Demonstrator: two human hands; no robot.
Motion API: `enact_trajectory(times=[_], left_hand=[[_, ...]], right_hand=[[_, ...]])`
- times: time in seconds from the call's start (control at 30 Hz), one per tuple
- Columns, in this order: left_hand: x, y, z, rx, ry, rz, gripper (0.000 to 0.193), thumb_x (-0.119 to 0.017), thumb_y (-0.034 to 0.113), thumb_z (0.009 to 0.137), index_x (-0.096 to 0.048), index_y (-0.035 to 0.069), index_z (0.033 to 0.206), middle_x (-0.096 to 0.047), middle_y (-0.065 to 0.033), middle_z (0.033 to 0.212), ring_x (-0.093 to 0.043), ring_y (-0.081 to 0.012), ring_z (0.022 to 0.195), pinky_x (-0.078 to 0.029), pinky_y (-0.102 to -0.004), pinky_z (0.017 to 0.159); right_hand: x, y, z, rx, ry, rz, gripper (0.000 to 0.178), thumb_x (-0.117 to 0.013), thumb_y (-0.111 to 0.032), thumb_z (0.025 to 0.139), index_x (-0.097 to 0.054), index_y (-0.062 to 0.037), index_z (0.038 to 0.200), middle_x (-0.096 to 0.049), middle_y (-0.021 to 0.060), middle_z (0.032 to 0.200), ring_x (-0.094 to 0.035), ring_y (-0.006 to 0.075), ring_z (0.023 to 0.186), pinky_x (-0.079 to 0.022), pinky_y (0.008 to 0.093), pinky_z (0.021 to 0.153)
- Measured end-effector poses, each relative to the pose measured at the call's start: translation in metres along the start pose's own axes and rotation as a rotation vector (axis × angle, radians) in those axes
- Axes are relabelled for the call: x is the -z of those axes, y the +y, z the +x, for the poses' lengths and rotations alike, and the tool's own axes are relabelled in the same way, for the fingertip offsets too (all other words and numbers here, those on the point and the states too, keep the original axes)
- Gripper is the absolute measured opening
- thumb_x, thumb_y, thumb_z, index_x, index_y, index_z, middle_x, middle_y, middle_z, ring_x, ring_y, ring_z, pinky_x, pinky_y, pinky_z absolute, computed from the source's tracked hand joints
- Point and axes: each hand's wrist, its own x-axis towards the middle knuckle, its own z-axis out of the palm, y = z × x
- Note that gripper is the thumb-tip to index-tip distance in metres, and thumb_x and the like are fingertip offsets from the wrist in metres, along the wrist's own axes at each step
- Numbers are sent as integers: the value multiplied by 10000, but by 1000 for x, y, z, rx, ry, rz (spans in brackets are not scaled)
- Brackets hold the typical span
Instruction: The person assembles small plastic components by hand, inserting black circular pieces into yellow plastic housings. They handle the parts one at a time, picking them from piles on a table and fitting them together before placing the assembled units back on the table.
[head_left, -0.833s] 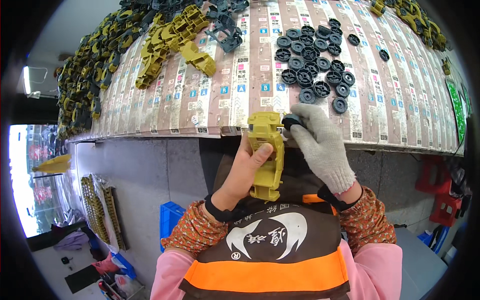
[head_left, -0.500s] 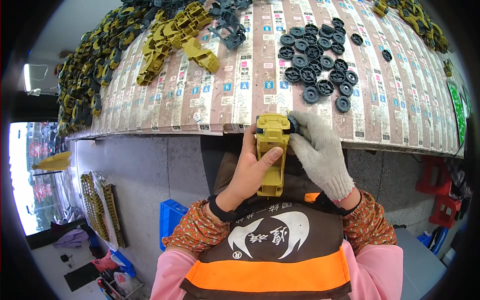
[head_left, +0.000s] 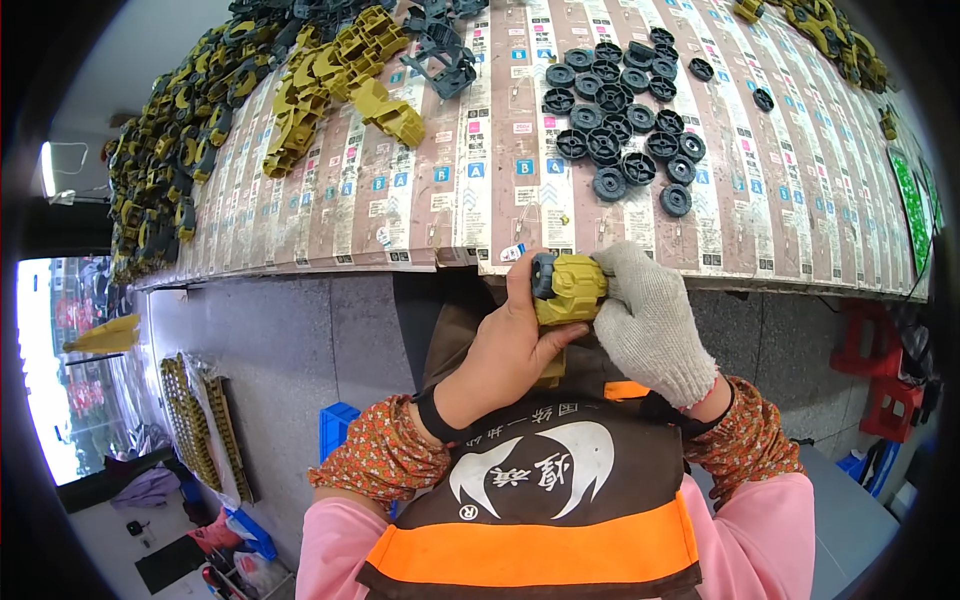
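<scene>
Left grip (head_left: 500, 350): one bare hand, closed firmly round a yellow vehicle body (head_left: 573, 288), thumb along the lower side, fingers round the left side. Dark band (head_left: 431, 416) at the wrist.

Right grip (head_left: 650, 325): one hand in a pale knitted glove, fingers bent against the right side of the same body. Whether it pinches a further part there cannot be told; the glove hides it.

Yellow vehicle body: one, held between both hands at the near edge of the bench (head_left: 480, 215). Dark wheel (head_left: 542, 275) at its left side, next to the left fingers.

Bench: covering printed in pale and brownish stripes, worn in places.

Loose black wheels (head_left: 612, 97): one cluster, beyond the right hand, lying flat or overlapping; two more lie apart, to the right of it.

Yellow shells (head_left: 335, 85): a row of several, left of the wheels, well apart from them.

Dark grey frames (head_left: 440, 62): a group, just beside the shells.

Yellow-and-grey vehicles (head_left: 165, 185): a large heap along the bench's left side; a smaller heap at the far right.

Brown apron (head_left: 620, 470): worn by the person, orange band across.

Blue crate (head_left: 336, 425): below bench level, left.

Red crates (head_left: 890, 405): right.
</scene>
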Motion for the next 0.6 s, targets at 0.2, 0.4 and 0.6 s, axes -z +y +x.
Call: enact_trajectory(times=[0.2,0.4,0.6], left_hand=[[-19,-17,12,-86,-17,-491,865,-796,325,986,-244,34,1585,-690,-171,1262,-721,-328,1104,-586,-431,929],[2,0,22,144,120,-1022,458,-710,386,1052,-543,83,1352,-670,-41,1087,-711,-144,847,-631,-318,677],[17,-10,18,192,172,-1151,492,-616,528,1074,-604,79,1275,-698,-64,982,-712,-163,792,-615,-313,667]], right_hand=[[41,3,16,-165,-65,-60,206,-623,-115,914,-742,-34,1061,-746,245,912,-764,393,891,-597,446,820],[66,44,41,110,307,-625,205,-702,-162,955,-706,-96,1149,-702,179,986,-705,383,907,-551,484,779],[51,51,43,120,235,-719,263,-710,-119,922,-662,-72,1176,-664,186,1043,-665,407,949,-536,502,801]])
